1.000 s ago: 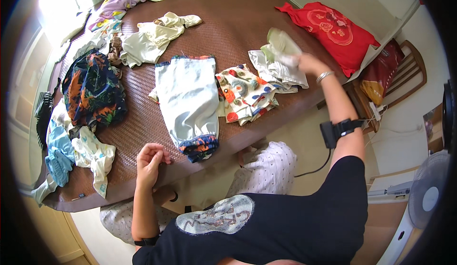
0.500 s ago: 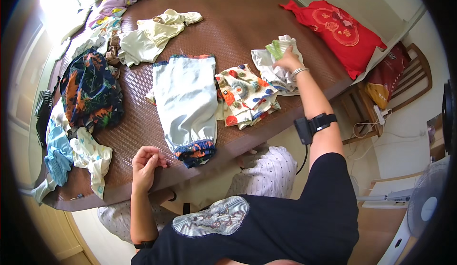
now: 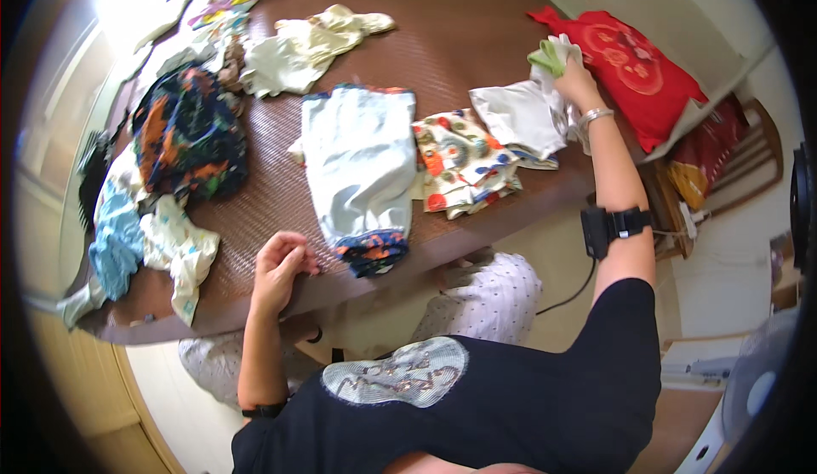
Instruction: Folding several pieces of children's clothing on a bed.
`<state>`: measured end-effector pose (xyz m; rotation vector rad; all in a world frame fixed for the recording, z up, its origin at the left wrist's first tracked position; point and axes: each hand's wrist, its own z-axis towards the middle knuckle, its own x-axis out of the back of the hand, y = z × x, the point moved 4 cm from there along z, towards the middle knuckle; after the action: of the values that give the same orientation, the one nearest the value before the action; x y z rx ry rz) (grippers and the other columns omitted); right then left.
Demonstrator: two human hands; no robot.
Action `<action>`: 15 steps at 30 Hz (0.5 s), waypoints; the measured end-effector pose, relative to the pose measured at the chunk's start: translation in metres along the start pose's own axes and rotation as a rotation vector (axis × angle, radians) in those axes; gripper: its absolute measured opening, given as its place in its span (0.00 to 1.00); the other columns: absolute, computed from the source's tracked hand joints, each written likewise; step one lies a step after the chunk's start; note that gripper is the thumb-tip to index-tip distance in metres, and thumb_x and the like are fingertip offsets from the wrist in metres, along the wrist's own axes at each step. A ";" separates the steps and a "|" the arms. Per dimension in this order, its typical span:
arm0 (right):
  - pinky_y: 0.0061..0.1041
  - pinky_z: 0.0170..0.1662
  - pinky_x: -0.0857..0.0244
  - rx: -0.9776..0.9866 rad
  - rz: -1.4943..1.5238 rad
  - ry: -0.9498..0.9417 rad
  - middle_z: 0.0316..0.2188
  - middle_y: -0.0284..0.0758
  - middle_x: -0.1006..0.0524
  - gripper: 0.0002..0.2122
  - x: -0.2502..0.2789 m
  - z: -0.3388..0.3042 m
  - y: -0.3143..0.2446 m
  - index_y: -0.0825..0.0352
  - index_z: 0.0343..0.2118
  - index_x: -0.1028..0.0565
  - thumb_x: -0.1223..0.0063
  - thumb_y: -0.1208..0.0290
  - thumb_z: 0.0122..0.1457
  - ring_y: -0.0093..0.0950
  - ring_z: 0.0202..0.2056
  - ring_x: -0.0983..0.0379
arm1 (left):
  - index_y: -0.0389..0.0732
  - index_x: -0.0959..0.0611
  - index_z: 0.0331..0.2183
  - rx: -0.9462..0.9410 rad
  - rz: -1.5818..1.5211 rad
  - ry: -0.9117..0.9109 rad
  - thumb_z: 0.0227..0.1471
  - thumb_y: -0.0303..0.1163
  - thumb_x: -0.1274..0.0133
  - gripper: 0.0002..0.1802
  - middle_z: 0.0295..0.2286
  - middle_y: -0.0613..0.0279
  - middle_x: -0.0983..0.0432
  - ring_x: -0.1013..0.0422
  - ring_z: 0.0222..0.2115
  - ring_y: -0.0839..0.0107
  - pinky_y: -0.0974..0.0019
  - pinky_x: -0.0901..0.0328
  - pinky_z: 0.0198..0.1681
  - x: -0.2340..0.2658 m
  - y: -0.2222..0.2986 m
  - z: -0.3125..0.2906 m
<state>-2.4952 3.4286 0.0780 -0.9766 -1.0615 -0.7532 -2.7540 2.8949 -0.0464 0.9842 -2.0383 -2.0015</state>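
Note:
My right hand (image 3: 580, 88) grips a bundle of green and white cloth (image 3: 555, 54) at the right side of the mat, by the red bag. White fabric hangs below that hand, beside a folded white garment (image 3: 517, 118). My left hand (image 3: 282, 271) is by the near edge, fingers loosely curled together with nothing in them. Just right of it lie pale blue pants (image 3: 357, 163), inside out, with a dark floral cuff (image 3: 372, 251). Between the pants and the white garment is a folded cream garment with colourful prints (image 3: 464, 163).
The clothes lie on a brown woven mat (image 3: 451, 36). Heaped at left are a dark floral garment (image 3: 191, 134), a light blue one (image 3: 117, 240) and a white printed one (image 3: 179, 248). Cream clothing (image 3: 311, 48) lies farther back. A red bag (image 3: 634, 74) is at right, a fan (image 3: 760, 397) lower right.
My right hand has moved right, toward the red bag, carrying the green and white cloth off the folded white garment. My left hand stays by the near edge. The view has shifted slightly.

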 end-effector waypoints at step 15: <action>0.31 0.59 0.56 0.193 0.415 -0.404 0.55 0.53 0.42 0.36 -0.091 -0.067 -0.041 0.69 0.59 0.52 0.49 0.73 0.46 0.39 0.59 0.50 | 0.38 0.26 0.41 0.079 1.579 0.669 0.42 0.31 0.46 0.21 0.35 0.50 0.26 0.31 0.40 0.57 0.57 0.39 0.45 0.135 0.085 -0.070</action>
<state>-2.5370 3.3550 -0.0078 -1.1598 -1.1978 -0.1097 -2.8539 2.7586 -0.0063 -0.1321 -1.5048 -0.6073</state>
